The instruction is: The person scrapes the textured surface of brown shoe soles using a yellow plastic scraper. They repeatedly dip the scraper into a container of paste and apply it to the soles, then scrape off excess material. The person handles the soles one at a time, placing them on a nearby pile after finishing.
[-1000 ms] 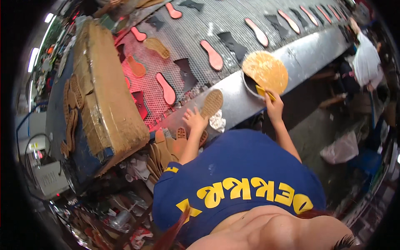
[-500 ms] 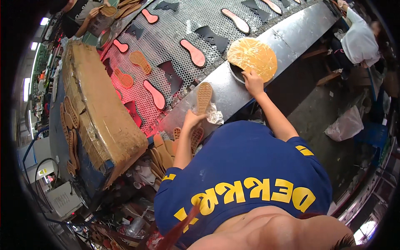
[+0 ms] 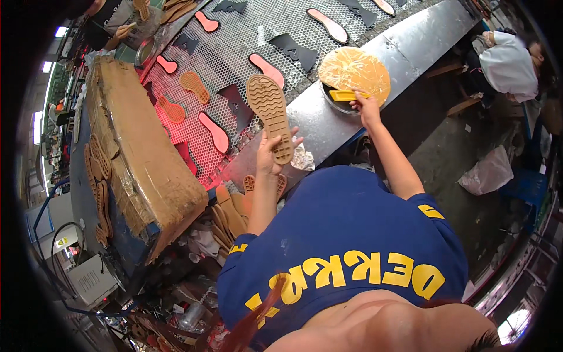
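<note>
My left hand (image 3: 271, 151) grips the narrower end of a tan shoe sole (image 3: 268, 108). The sole stands up over the metal ledge, its grooved tread facing me. In my right hand (image 3: 366, 107) is a flat yellow brush-like tool (image 3: 346, 95), pinched at one end; I cannot make out any bristles. This tool is over the dark opening of a round metal pot (image 3: 340, 107). A round, plastic-wrapped tan lid (image 3: 359, 73) covers most of the pot.
Red-lit mesh conveyor (image 3: 234, 53) carries pink insoles (image 3: 214, 132), dark cut pieces (image 3: 294, 51) and tan soles. A metal ledge (image 3: 404, 47) borders it. At left stands a large worn cardboard box (image 3: 135, 152). More soles (image 3: 230, 211) stack below my left arm. Co-workers sit across and right.
My left hand has raised the sole and turned its tread more toward me. My right hand has drawn the yellow tool up into view at the pot's opening.
</note>
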The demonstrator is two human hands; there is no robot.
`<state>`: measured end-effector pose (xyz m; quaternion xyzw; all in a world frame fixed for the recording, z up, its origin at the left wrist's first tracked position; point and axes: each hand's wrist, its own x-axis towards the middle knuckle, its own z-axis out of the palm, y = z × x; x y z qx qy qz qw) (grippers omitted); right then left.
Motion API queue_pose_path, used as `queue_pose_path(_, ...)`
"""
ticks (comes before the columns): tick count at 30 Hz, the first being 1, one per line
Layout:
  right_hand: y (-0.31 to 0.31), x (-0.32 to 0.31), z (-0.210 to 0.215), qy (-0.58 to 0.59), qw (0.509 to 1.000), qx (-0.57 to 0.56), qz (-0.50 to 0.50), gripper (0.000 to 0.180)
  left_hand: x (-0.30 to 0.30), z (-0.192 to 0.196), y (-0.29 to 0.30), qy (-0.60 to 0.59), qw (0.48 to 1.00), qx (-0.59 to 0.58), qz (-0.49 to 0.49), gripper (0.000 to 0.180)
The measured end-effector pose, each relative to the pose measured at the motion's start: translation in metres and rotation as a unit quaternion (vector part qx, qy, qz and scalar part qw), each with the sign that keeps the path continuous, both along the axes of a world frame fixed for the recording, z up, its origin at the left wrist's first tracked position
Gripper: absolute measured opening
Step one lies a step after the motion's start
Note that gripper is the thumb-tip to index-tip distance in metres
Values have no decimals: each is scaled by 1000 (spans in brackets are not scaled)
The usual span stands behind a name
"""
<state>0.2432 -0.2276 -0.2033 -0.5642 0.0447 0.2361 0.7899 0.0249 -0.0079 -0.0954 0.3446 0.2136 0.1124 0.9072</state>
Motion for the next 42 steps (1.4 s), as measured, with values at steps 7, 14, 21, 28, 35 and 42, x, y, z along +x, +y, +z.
queue_pose_path(7,12,6,69,133,921,359,-80,18,2,5,-3,-54,990,-89,-96,47)
queue_pose_path(14,48,-43,180,-434,900,28,-29,20,3,35,-18,-97,964,-201,-144,48)
queue_pose_path(21,62,-59,194,-613,779,-131,-3,21,2,64,-28,-107,965,-172,-168,49)
queue_pose_path(28,62,-61,196,-615,778,-124,19,22,2,67,-26,-112,971,-119,-174,51)
queue_pose_path(35,56,-57,190,-629,766,-126,37,19,2,75,-22,-79,980,-21,-179,60)
queue_pose_path(42,49,-62,190,-634,755,-128,108,19,0,74,-18,-82,979,-32,-185,70)
